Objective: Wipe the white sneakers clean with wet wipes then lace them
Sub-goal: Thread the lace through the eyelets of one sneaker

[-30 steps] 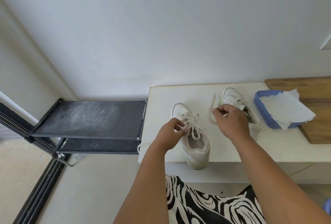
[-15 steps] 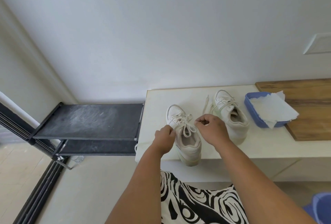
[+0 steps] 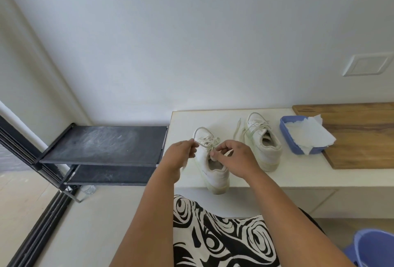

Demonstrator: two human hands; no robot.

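Since a moment ago the right hand has come in from out by the far shoe to the middle of the near white leather sneaker, and now both hands sit close together over its laces. The left hand pinches one end of the pale flat shoelace on the left side of the shoe. The right hand pinches the lace too, with thumb and finger curled just above the shoe's opening. This sneaker stands at the front edge of the cream-white bench top, heel toward the person and toe pointing away to the wall, so its long line runs straight out from the body. The lace lies across that line, between the two hands, so each hand can pull to its own side; this looks like the knot or bow step. The second white sneaker stands just to the right and a little farther back, its lace loose, nearer the right hand. Beyond it a blue plastic tray with white wipes rests on the edge of a brown wooden board.
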